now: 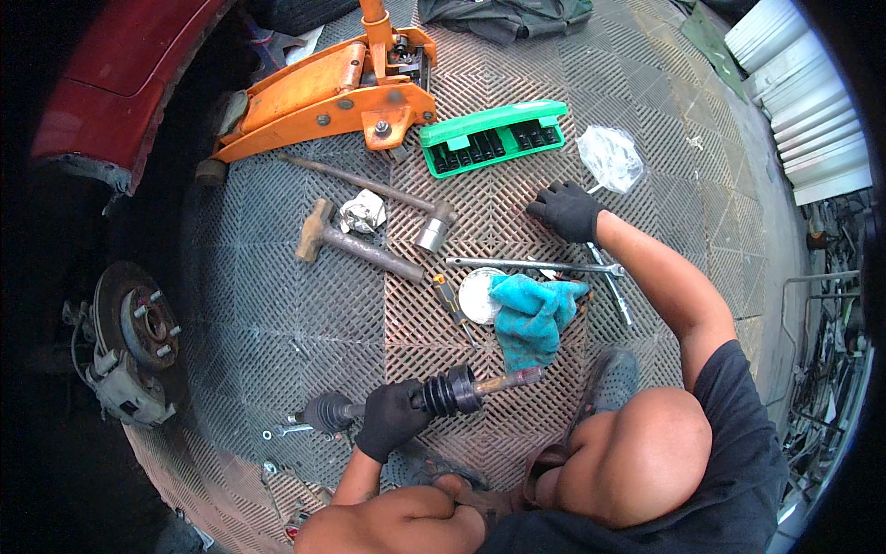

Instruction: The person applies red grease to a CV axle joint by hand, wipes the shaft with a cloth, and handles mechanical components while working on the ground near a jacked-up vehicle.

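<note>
My left hand (394,418), in a black glove, is wrapped round the bar of a CV axle shaft (347,410). The axle lies roughly level above the floor, with a ribbed black rubber boot (448,391) just right of my fist and a greasy bare end (510,380) pointing right. My right hand (565,210), also gloved, reaches forward, palm down, with its fingers apart and nothing visible in them; the palm side is hidden. Close below it lie a long metal bar (531,265) and a wrench (620,300). A clear plastic bag (611,159) lies just beyond it.
Hammers (369,252) (388,191), a screwdriver (449,297), a round white tin (476,297) and a teal cloth (531,319) lie mid-floor. Beyond stand a green socket case (493,137) and an orange floor jack (309,92). A brake disc (129,319) and red car body (111,88) are left.
</note>
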Demonstrator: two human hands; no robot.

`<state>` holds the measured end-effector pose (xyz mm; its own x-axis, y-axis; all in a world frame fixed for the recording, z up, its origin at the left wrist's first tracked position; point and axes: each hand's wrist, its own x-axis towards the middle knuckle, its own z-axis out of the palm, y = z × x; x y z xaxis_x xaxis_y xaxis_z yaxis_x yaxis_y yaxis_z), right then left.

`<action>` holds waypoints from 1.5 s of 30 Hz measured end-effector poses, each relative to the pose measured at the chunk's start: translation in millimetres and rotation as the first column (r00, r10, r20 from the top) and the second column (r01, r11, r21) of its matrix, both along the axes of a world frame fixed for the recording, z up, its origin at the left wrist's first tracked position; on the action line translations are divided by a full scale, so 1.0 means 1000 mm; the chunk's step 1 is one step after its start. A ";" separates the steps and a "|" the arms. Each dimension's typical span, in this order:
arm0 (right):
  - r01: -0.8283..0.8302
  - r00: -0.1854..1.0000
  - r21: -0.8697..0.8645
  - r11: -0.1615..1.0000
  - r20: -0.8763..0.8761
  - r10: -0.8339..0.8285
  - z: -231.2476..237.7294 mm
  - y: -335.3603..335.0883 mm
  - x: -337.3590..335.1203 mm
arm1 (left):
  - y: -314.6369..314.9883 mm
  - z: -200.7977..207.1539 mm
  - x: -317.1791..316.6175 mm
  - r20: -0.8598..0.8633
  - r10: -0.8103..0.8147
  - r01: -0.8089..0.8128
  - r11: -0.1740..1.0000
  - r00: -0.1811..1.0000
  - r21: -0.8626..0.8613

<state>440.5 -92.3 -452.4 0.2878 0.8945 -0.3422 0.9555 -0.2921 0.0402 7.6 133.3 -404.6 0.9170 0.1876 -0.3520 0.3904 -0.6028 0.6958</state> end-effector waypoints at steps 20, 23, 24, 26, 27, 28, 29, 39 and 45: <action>0.639 0.630 0.362 0.678 -0.752 -0.193 0.038 -0.025 -0.063 | 0.002 -0.010 -0.011 0.022 0.030 -0.030 1.000 0.999 -0.009; 0.695 0.299 0.205 0.689 -0.954 -0.018 0.058 -0.047 -0.107 | 0.004 -0.011 -0.006 0.000 0.054 -0.054 0.998 0.999 -0.022; 0.679 0.255 0.165 0.715 -0.967 -0.019 0.063 -0.052 -0.121 | 0.005 -0.011 -0.003 0.010 0.028 -0.028 0.999 1.000 0.027; 0.646 0.208 0.127 0.752 -0.978 -0.014 0.073 -0.061 -0.146 | 0.003 -0.008 0.001 -0.014 0.045 -0.045 0.999 0.999 0.015; 0.652 0.170 0.096 0.752 -0.985 -0.022 0.078 -0.064 -0.155 | 0.003 -0.006 0.003 -0.037 0.053 -0.052 0.999 0.998 0.016; 0.659 0.132 0.066 0.749 -0.991 -0.029 0.083 -0.067 -0.163 | 0.003 -0.004 0.005 -0.054 0.057 -0.057 0.998 0.997 -0.008; 0.665 0.096 0.040 0.746 -0.995 -0.033 0.088 -0.068 -0.169 | 0.002 -0.002 0.006 -0.042 0.063 -0.063 0.998 0.997 -0.008; 0.561 0.402 0.259 0.786 -0.915 0.015 0.119 -0.059 -0.187 | 0.001 -0.002 0.006 0.015 0.077 -0.077 0.997 0.997 -0.003; 0.554 0.387 0.272 0.787 -0.921 0.046 0.126 -0.049 -0.192 | 0.000 0.000 0.007 0.014 0.081 -0.080 0.997 0.997 -0.013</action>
<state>248.4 -141.1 -326.6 0.3544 0.9278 -0.1171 0.2374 -0.2103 -0.9484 14.7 133.5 -404.9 0.9042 0.2566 -0.3413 0.4269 -0.5611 0.7092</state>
